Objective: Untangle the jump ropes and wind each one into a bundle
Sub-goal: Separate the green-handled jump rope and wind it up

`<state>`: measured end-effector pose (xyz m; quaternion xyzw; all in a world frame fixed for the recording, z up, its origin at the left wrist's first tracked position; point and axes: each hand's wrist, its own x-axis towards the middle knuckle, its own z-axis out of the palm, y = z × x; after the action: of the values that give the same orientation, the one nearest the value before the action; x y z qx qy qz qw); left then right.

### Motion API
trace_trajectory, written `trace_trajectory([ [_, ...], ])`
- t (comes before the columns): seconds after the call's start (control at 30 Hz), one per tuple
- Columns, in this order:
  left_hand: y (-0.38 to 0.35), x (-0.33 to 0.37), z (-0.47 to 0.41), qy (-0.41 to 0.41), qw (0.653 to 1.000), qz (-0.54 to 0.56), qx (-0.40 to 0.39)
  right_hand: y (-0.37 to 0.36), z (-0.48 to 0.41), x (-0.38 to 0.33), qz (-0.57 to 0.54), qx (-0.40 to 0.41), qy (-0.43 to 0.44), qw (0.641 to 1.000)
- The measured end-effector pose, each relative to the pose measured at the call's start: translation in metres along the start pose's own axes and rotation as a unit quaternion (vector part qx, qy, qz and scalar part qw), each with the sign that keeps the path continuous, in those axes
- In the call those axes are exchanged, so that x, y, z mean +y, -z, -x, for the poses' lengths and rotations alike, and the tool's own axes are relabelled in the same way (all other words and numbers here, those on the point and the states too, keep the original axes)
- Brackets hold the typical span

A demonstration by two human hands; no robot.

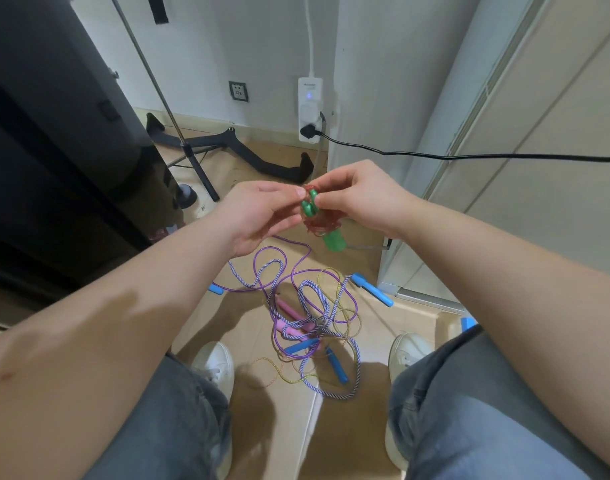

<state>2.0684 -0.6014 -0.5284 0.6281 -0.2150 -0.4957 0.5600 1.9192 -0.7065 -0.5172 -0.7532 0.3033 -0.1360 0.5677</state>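
Observation:
Both hands hold a small bundle of red rope with green handles above the floor. My left hand pinches it from the left with thumb and fingertips. My right hand pinches its top from the right. One green handle hangs below the bundle. On the floor between my feet lies a tangle of jump ropes: a purple cord, a blue-and-white striped cord, a thin yellow cord, with pink handles and several blue handles.
A black tripod stand spreads over the floor ahead. A white power strip hangs on the wall, its black cable running right. Dark furniture stands at left, a pale cabinet at right. My white shoes flank the tangle.

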Motion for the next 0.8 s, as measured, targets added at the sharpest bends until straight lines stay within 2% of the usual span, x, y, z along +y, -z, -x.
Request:
trace_trajectory([
  [0.13, -0.003, -0.004, 0.0, -0.098, 0.986, -0.126, 0.05, -0.005, -0.003, 0.0, 0.049, 0.039, -0.011, 0.998],
  [0.23, -0.004, -0.005, 0.0, -0.163, 0.956, -0.232, 0.079, -0.01, -0.005, -0.002, 0.053, 0.065, -0.01, 0.996],
  [0.3, -0.004, -0.006, -0.002, -0.202, 0.929, -0.292, 0.105, -0.012, -0.008, -0.004, 0.036, 0.086, -0.019, 0.995],
  [0.47, -0.007, -0.005, -0.003, -0.284, 0.879, -0.36, 0.131, -0.012, -0.011, -0.006, -0.049, 0.107, -0.05, 0.992],
  [0.6, -0.007, -0.006, -0.003, -0.289, 0.867, -0.388, 0.116, -0.011, -0.011, -0.007, -0.098, 0.109, -0.063, 0.987],
  [0.73, -0.012, -0.004, 0.0, -0.281, 0.853, -0.422, 0.125, -0.006, -0.008, -0.009, -0.008, 0.077, -0.026, 0.997],
  [0.8, -0.015, -0.005, 0.0, -0.251, 0.867, -0.411, 0.13, -0.004, -0.006, -0.008, 0.02, 0.066, -0.006, 0.998],
])
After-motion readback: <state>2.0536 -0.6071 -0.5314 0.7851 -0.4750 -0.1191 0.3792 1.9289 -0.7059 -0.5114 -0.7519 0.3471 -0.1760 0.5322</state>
